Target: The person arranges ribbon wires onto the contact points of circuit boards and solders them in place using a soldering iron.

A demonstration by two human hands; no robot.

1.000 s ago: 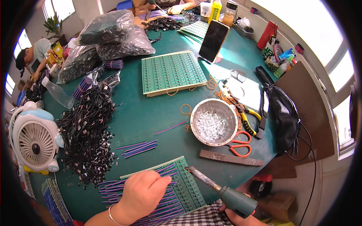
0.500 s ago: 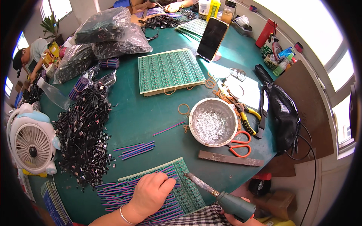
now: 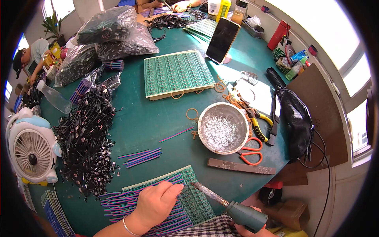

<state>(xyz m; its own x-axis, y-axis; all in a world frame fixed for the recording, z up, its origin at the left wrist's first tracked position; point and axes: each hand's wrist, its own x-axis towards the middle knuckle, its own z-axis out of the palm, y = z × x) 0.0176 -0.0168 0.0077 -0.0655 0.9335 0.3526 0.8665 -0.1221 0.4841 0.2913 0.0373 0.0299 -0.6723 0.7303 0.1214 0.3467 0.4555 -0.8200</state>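
Note:
Over a green circuit board panel (image 3: 197,203) at the near edge of the table, my left hand (image 3: 156,205) is closed, thumb and forefinger pressed together near the board's pads. Whatever sits between those fingertips is hidden. Rows of thin purple, blue and dark wires (image 3: 118,203) lie across the left part of this panel, running under the hand. My right hand (image 3: 241,231), partly hidden at the lower edge, grips a soldering iron (image 3: 246,216) by its green handle. The iron's tip points up and left, close to the panel's pads just right of my left fingertips.
A bowl of silvery bits (image 3: 223,128), orange-handled scissors (image 3: 252,152), a brown bar (image 3: 241,166) and yellow-black pliers (image 3: 258,126) lie right. Stacked boards (image 3: 177,75) and a phone (image 3: 222,41) stand beyond. Left are black cables (image 3: 85,138) and a fan (image 3: 33,150). Others work nearby.
My left hand has shifted very slightly to the left. The iron's tip has moved a touch left; the wires and panel look the same.

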